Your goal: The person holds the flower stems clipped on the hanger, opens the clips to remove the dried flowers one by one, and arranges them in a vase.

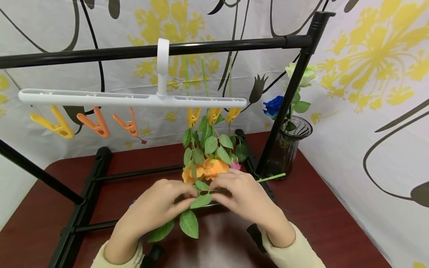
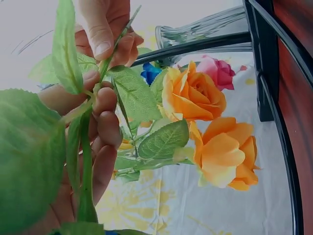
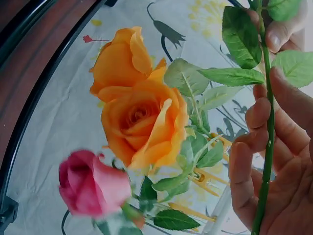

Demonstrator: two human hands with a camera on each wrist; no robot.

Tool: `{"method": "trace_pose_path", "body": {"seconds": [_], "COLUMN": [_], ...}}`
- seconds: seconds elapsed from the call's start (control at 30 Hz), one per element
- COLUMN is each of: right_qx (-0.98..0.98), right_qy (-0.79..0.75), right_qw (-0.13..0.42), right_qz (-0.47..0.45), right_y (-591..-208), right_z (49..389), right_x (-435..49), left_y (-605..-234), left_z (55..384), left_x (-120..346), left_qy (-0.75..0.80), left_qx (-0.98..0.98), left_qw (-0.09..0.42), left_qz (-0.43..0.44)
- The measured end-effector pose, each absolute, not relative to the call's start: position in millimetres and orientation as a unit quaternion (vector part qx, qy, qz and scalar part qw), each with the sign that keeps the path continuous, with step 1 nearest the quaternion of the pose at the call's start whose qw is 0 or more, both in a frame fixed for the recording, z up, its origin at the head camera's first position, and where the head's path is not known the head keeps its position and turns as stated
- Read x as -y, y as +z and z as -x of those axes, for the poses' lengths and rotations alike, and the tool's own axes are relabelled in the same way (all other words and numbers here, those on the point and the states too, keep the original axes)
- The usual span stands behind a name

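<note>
My left hand and right hand both hold one green artificial flower stem with leaves. It lies across in front of me, and its bare end pokes out to the right beyond the right hand. Left fingers and thumb pinch the stem beside a leaf joint in the left wrist view. The right thumb presses it against curled fingers. A bit of blue shows by the left wrist; the flower head is mostly hidden. Just beyond the hands hang two orange roses and a pink rose, heads down.
A white hanger hangs on the black rack's top bar. Yellow clips hold the hanging roses; yellow and orange clips dangle at its left. A glass vase with blue and pale roses stands behind the right post.
</note>
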State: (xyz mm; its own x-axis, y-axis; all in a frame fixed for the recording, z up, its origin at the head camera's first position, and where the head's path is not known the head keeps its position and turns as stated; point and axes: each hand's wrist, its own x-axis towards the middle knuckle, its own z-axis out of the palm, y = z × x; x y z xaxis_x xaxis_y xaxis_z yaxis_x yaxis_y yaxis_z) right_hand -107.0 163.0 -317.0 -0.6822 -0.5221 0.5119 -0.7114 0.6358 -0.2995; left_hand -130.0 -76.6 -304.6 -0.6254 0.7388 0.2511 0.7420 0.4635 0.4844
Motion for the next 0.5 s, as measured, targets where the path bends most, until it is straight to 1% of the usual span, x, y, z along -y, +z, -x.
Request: {"method": "trace_pose_path", "body": {"seconds": [0.13,0.23,0.3,0.37,0.5], "right_qx": [0.881,0.876,0.872,0.871,0.86], "right_qy": [0.276,0.303,0.318,0.328,0.354], "right_qw": [0.167,0.147,0.135,0.125,0.116], "right_qz": [-0.347,-0.346,-0.346,-0.345,-0.349], "right_y": [-315.5,-312.6,-310.3,-307.6,-303.4], "right_z": [110.3,111.6,112.0,112.1,112.5], "right_x": [-168.0,-173.1,-178.4,-185.1,-200.8], "left_y": [-303.2,-299.9,-296.8,-293.6,-290.2], "left_z": [132.3,134.6,137.3,140.7,150.0], "left_x": [78.4,84.9,90.7,96.7,104.2], "left_qy": [-0.303,-0.32,-0.338,-0.362,-0.409], "left_qx": [0.848,0.849,0.853,0.858,0.865], "left_qw": [0.011,0.046,0.069,0.081,0.07], "left_qz": [0.434,0.417,0.392,0.356,0.282]}}
